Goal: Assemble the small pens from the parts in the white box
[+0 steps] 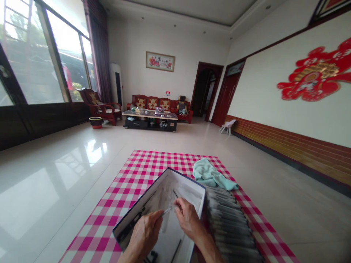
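Both my hands are over a large open book or album with a dark blue edge [164, 179], its white and grey printed page [175, 233] facing up. Between them lies a small silver rod [166, 212], gripped by the fingertips of my left hand [144, 233]. My right hand [189, 219] is curled just beside the rod's far end, and I cannot tell whether its fingers hold anything. A thick fanned stack of grey-edged pages [227, 223] lies to the right of my right hand.
The book rests on a pink-and-white checked cloth [153, 164] spread over a glossy tiled floor [55, 164]. A mint-green towel [211, 176] lies crumpled on the cloth. Farther off stand a low coffee table [149, 116], a red sofa [152, 103] and a wooden armchair [100, 106].
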`<state>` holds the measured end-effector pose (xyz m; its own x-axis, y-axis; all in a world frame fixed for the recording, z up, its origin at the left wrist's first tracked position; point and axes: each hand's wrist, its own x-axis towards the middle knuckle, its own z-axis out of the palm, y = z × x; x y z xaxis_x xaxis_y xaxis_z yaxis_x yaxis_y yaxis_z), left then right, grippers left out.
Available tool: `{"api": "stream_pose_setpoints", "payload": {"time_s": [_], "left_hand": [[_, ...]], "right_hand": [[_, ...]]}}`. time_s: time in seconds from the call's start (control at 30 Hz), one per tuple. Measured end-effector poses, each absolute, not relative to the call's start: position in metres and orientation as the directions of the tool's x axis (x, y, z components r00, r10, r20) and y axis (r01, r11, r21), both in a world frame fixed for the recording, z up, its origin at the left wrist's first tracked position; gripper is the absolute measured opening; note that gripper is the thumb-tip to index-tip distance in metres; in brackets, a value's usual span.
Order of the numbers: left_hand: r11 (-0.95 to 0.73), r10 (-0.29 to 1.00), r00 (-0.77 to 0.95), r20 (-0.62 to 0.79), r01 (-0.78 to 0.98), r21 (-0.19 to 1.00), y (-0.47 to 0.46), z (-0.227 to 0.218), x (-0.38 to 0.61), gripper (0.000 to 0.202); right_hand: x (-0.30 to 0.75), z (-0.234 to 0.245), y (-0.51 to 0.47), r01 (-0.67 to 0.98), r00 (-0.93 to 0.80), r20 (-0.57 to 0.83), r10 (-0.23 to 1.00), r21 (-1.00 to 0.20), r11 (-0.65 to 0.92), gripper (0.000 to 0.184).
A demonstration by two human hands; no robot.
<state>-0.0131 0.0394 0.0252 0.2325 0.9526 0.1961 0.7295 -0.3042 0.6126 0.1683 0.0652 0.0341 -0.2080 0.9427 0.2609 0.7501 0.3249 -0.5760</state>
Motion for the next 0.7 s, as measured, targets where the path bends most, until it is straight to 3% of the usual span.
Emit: {"api": "stream_pose_setpoints", "payload": {"time_s": [0.23, 0.53, 0.7], "left_hand": [[-0.337, 0.941, 0.261, 0.214, 0.716, 0.611, 0.038, 0.025, -0.014, 0.03], [-0.337, 0.939, 0.287, 0.187, 0.673, 0.658, 0.036, 0.028, -0.012, 0.026], [-0.332, 0.929, 0.34, 0.144, 0.598, 0.73, 0.038, 0.029, -0.012, 0.035]], "right_hand": [[0.167, 0.036, 0.056, 0.641, -0.203, 0.361, 0.91, -0.654, 0.402, 0.023], [0.165, 0.04, 0.05, 0.543, -0.315, 0.351, 0.882, -0.696, 0.471, 0.024], [0.173, 0.048, 0.05, 0.373, -0.286, 0.202, 0.937, -0.877, 0.303, 0.017]]}}
